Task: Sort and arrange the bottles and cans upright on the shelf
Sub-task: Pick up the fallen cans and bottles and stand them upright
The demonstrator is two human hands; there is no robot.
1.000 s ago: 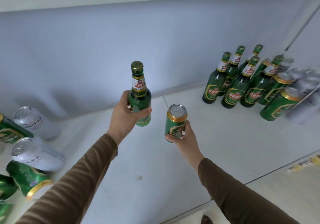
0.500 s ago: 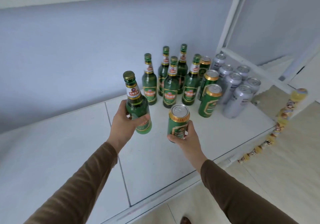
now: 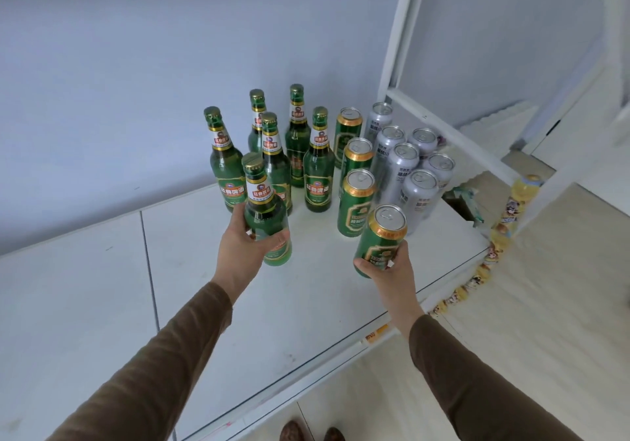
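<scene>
Over the white shelf (image 3: 102,304), hands grip bottle (image 3: 264,208) and can (image 3: 380,239)

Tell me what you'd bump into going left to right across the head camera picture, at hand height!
Left hand → green glass bottle in its grip → green-and-gold metal can held by the right hand → white shelf edge → string of small yellow packets.

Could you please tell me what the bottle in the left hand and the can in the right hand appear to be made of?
The bottle looks like glossy green glass: translucent, with a gold metal-looking cap and paper-like label. The can looks like thin metal, probably aluminium: bare silver lid with pull tab, printed green-and-gold wall.
</scene>
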